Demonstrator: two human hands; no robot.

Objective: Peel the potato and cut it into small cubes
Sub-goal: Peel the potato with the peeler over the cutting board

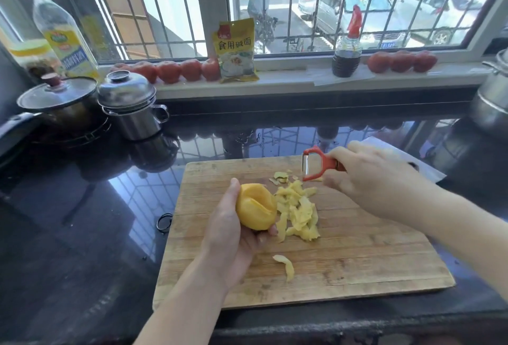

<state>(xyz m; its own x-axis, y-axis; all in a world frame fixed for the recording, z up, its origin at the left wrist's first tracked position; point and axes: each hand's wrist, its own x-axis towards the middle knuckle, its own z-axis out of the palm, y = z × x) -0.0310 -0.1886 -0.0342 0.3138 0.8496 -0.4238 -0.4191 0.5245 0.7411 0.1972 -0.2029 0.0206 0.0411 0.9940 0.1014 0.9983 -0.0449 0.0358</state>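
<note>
Home kitchen, as I see it from head camera. Dark polished counter runs under barred window. Lidded pan on stove at my left, steel pot beside it. Oil bottle in corner. Windowsill holds row of tomatoes, yellow packet with printed label, dark sauce bottle. Wooden cutting board on counter, scattered with peelings. Parked cars outside window.
</note>
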